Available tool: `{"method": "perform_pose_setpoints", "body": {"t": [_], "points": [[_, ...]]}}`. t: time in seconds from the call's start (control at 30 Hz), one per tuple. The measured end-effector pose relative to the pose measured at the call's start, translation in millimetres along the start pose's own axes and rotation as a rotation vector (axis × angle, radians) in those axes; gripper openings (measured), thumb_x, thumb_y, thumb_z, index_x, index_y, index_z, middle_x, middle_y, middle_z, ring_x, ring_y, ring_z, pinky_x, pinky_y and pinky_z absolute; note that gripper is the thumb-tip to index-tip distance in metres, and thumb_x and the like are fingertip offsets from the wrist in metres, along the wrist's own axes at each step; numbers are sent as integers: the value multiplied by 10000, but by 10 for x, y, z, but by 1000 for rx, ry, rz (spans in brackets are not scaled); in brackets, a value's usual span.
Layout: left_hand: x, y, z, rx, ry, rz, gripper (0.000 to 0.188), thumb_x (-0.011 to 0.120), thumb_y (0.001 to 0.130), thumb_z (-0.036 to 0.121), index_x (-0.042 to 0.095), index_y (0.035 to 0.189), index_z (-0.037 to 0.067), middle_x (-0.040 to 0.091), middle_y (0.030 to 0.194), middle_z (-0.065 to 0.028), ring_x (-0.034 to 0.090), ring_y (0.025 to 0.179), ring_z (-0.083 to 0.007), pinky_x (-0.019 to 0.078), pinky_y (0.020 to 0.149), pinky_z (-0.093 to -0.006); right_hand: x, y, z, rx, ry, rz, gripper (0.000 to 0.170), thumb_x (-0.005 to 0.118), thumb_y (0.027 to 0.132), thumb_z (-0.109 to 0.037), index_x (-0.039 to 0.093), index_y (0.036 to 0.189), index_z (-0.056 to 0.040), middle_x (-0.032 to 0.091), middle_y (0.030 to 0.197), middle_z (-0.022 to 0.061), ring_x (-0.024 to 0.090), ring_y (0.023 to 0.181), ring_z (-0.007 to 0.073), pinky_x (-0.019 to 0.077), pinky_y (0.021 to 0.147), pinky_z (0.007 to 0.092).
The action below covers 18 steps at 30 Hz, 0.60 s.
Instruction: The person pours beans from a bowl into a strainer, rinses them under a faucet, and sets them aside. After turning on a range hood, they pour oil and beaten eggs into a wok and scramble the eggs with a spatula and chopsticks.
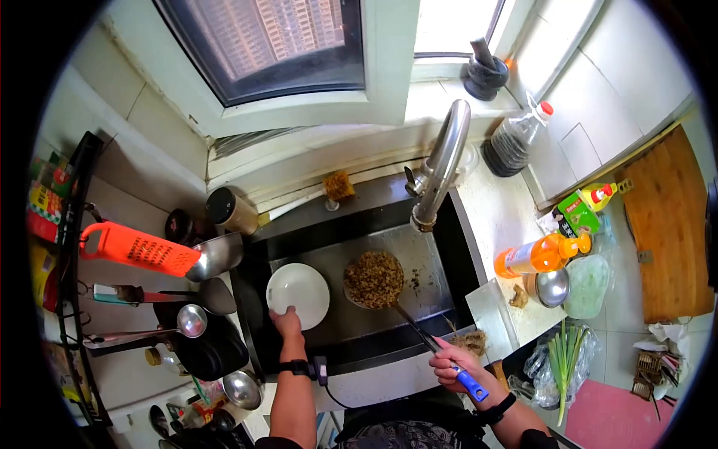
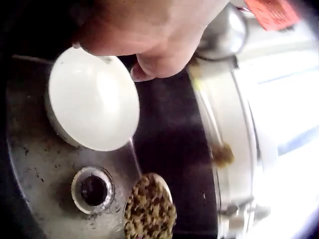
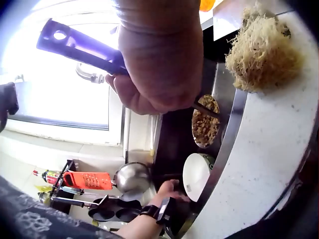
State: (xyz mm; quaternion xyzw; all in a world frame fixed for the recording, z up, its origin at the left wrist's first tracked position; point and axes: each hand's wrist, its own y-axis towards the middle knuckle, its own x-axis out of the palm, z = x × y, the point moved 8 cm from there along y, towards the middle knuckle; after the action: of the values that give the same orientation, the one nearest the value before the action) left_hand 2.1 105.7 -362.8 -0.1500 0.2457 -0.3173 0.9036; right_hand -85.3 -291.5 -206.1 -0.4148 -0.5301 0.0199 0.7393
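Two grips: your left hand point(image 1: 287, 322) pinches the bowl point(image 1: 302, 284), right hand point(image 1: 453, 365) the ladle point(image 1: 412, 322); faucet point(image 1: 447, 146) overhangs the sink point(image 1: 432, 305), orange bottle point(image 1: 529, 258) right of it.

The round white bowl point(image 1: 303, 290) is in or above the rectangular dark metal sink point(image 1: 336, 331), left of the long-handled round metal ladle point(image 1: 415, 325), which bears brown grains point(image 1: 372, 277). Behind them, toward the right, stands the curved silver metal faucet point(image 1: 446, 161). The orange plastic bottle point(image 1: 535, 256) is on the white bench point(image 1: 486, 224), right of the sink; the flat red plastic grater point(image 1: 146, 251) is off the sink's left side.
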Motion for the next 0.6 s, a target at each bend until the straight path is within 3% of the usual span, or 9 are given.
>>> {"method": "perform_pose_setpoints", "body": {"t": [0.07,0.13,0.2,0.23,0.33,0.5,0.6], "points": [[267,-370,505,379,270,-140,643,605,856,117,319,1414,-27,396,1422,-262,423,1302,-376,344,1080,-458,23,-132,40,22,-30,-23,498,424,968,-87,354,1410,-304,397,656,-31,397,462,71,325,436,218],[575,-1077,1104,869,627,-283,673,636,844,170,328,1413,-14,314,1474,-269,306,1373,-402,249,1124,-493,12,-287,130,24,16,14,576,424,962,-69,266,1465,-300,405,658,-12,407,462,87,334,432,225],[827,-1485,1256,998,744,-425,700,646,845,232,327,1422,-4,289,1496,-251,266,1390,-411,230,1126,-518,28,-479,246,36,61,36,598,425,961,-65,247,1478,-308,406,657,0,417,465,100,338,429,233],[948,-1678,1265,1060,801,-502,714,650,845,262,326,1426,2,277,1507,-242,246,1399,-416,220,1127,-530,27,-579,299,26,79,44,684,448,950,-50,157,1502,-332,421,662,17,429,467,121,320,412,242],[1242,-2139,1197,1139,889,-722,702,614,883,328,310,1453,56,220,1543,-202,189,1428,-400,186,1140,-537,39,-817,472,60,86,73,737,453,945,-44,103,1518,-347,417,655,19,418,456,121,319,412,246],[1648,-2465,870,1260,999,-882,712,586,886,455,345,1455,101,198,1560,-167,166,1438,-386,176,1135,-565,52,-896,640,48,122,12,649,450,943,-39,236,1498,-302,406,640,18,416,452,105,331,421,235],[1725,-2544,704,1275,1096,-955,709,580,889,467,354,1458,110,203,1561,-148,156,1443,-371,167,1139,-568,-29,-901,730,29,136,4,645,447,941,-36,243,1495,-295,399,638,15,404,441,99,323,418,230]]}}
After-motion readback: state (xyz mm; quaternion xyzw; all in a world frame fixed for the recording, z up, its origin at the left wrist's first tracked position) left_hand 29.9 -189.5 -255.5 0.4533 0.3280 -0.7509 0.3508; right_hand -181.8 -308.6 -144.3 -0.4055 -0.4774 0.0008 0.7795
